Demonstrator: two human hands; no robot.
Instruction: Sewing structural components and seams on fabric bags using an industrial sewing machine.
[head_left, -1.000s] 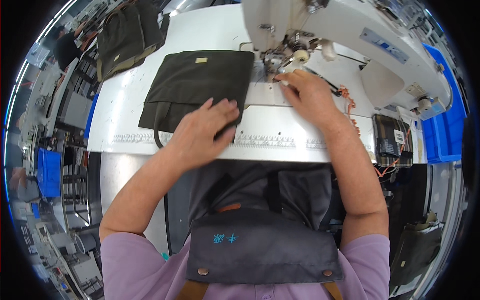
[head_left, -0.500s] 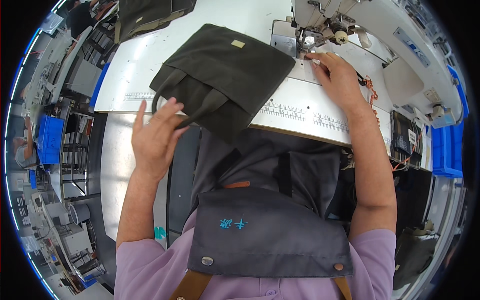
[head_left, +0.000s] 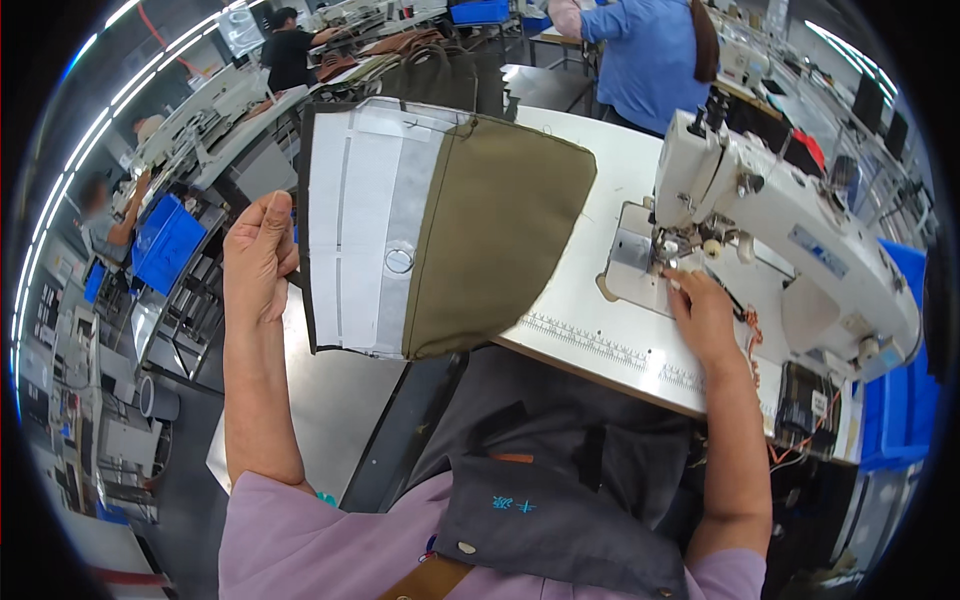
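My left hand (head_left: 262,258) is closed on the dark edge of a fabric bag (head_left: 500,225), lifted at the left of the sewing table. The side facing me shows an olive panel and a white and grey backing strip with a small round ring; the bag's handles are hidden. My right hand (head_left: 703,312) rests beside the needle area of a white sewing machine (head_left: 770,215), its fingertips pinched together near the presser foot. Whatever lies between those fingertips is too small to make out.
The white sewing table (head_left: 575,300) has a ruler scale along its front edge. More dark bags (head_left: 430,80) lie behind the lifted one. A person in a blue shirt (head_left: 640,60) is at the far side. Blue bins (head_left: 168,240) stand at left and right.
My left hand has taken hold of the bag, lifted it off the table and turned it over to the left. The view has tilted up; my right hand stays by the needle.
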